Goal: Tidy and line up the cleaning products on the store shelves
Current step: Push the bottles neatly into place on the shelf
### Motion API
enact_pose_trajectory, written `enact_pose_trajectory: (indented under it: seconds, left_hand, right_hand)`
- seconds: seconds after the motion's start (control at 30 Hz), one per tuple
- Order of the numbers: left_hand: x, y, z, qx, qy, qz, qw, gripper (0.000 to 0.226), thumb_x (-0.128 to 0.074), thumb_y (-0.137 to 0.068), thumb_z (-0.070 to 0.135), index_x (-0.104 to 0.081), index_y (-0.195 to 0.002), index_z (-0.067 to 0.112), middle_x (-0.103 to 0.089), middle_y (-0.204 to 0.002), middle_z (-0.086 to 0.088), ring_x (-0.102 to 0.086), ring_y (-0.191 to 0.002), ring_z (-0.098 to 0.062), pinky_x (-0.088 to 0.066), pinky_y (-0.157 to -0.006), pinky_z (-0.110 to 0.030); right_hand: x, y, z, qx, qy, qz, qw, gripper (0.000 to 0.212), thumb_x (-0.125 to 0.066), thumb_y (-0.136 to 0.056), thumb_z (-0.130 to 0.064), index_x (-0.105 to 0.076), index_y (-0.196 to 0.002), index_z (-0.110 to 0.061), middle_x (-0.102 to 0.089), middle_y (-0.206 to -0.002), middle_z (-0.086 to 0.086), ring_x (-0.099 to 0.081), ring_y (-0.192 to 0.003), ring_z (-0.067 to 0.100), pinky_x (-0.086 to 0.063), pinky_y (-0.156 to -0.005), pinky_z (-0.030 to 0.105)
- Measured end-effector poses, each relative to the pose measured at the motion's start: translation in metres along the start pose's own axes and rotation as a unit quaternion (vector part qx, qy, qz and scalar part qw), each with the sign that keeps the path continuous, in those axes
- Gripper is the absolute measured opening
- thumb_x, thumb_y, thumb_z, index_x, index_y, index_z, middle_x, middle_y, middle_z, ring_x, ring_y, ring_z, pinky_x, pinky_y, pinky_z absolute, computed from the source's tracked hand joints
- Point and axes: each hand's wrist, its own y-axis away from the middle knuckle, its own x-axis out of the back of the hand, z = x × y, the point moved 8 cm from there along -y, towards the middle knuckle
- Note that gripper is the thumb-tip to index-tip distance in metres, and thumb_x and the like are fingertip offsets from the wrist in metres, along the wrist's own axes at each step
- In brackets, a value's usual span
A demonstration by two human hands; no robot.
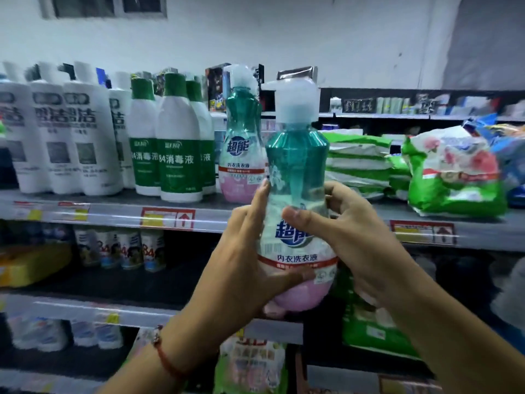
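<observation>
1. Head view: both hands grip the held pump bottle (297, 194) upright, left hand (250, 260) wrapping its lower body, right hand (349, 237) its waist, thumb across the label.
2. It hangs in front of the shelf edge (113, 214), just right of the matching shelved bottle (243, 149); bare shelf lies between that bottle and the green bags (358, 163).

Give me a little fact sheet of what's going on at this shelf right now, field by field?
Held item: teal-and-pink plastic pump bottle with a white cap, upright, in front of the shelf
Left hand: grips the bottle's lower body, thumb across the label
Right hand: grips the bottle's middle
Matching bottle: stands on the grey metal shelf
Left of it: white bottles with green caps, then plain white bottles
Right of it: stacked green-and-white bags
</observation>
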Motion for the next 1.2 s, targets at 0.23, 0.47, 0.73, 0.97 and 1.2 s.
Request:
enact_pose_trajectory:
  seconds: [0.23,0.47,0.73,0.97,1.2]
  left_hand:
    - [0.011,-0.085,0.006,-0.027,-0.075,0.011,0.997,0.123,-0.075,-0.065,0.064,0.006,-0.156,0.039,-0.041,-0.129,0.009,-0.045,-0.116,-0.007,-0.047,-0.099,-0.035]
    - [-0.005,-0.157,-0.023,-0.003,-0.247,0.023,0.969,0.127,-0.081,-0.065,0.060,-0.008,-0.161,0.019,-0.043,-0.136,-0.012,-0.048,-0.122,-0.030,-0.044,-0.103,-0.040]
    - [-0.032,-0.181,-0.070,-0.025,-0.462,0.039,0.886,0.110,-0.062,-0.075,0.079,-0.029,-0.156,0.012,-0.010,-0.165,-0.016,0.004,-0.152,-0.038,0.003,-0.121,-0.052]
    - [-0.037,-0.181,-0.097,0.040,-0.454,0.019,0.890,0.104,-0.067,-0.088,0.056,0.001,-0.160,0.023,0.013,-0.168,-0.003,0.033,-0.147,-0.025,0.022,-0.119,-0.044]
    - [-0.033,-0.176,-0.087,0.045,-0.463,0.017,0.885,0.110,-0.033,-0.075,0.090,-0.023,-0.158,0.018,-0.027,-0.162,-0.015,-0.005,-0.154,-0.036,-0.006,-0.123,-0.052]
  right_hand:
    - [0.027,-0.068,-0.052,0.100,0.104,-0.025,0.989,0.027,-0.079,-0.074,-0.039,-0.070,-0.094,-0.025,-0.078,-0.087,-0.008,-0.075,-0.078,0.008,-0.060,-0.069,0.025]
    - [0.051,-0.156,-0.032,0.081,0.165,-0.002,0.983,0.064,-0.080,-0.060,-0.065,-0.072,-0.108,-0.023,-0.077,-0.097,-0.004,-0.074,-0.088,0.012,-0.059,-0.088,0.042]
    - [0.057,-0.208,0.024,0.080,0.233,-0.007,0.969,0.030,-0.075,-0.078,-0.059,-0.067,-0.090,-0.032,-0.073,-0.085,-0.011,-0.071,-0.081,0.009,-0.058,-0.078,0.036]
    - [0.053,-0.222,0.045,0.076,0.305,0.011,0.949,0.065,-0.060,-0.077,-0.077,-0.062,-0.107,-0.019,-0.071,-0.089,0.000,-0.066,-0.079,0.018,-0.056,-0.073,0.040]
    - [0.050,-0.217,0.050,0.025,0.290,-0.049,0.955,0.073,-0.065,-0.082,-0.067,-0.047,-0.137,-0.023,-0.067,-0.122,0.000,-0.063,-0.110,0.020,-0.051,-0.096,0.038]
